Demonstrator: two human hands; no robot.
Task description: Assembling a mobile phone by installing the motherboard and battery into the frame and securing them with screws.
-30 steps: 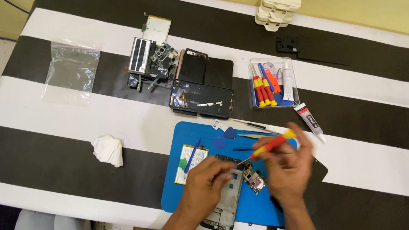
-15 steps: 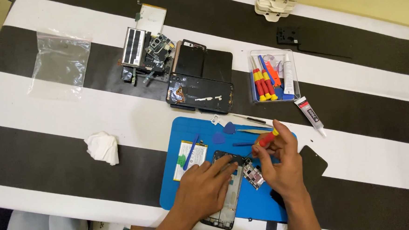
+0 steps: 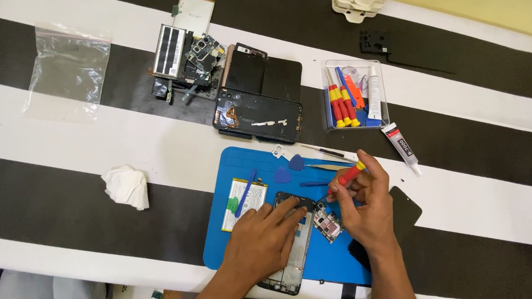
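Right hand (image 3: pixel 366 208): fingers closed around a red-and-yellow screwdriver (image 3: pixel 347 177), tip angled down toward the small circuit board (image 3: pixel 327 224) on the blue mat (image 3: pixel 242 163). Left hand (image 3: pixel 263 240): fingers spread flat, pressing the black phone frame (image 3: pixel 289 269) beside that board.

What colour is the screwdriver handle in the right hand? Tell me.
Red with a yellow end, on the screwdriver in the right hand; head view.

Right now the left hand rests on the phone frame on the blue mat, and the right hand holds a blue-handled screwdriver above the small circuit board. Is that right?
Not quite: the screwdriver in the right hand has a red and yellow handle, not blue, as the head view shows. The rest stands: the left hand rests on the phone frame on the blue mat, with the small circuit board below the right hand.
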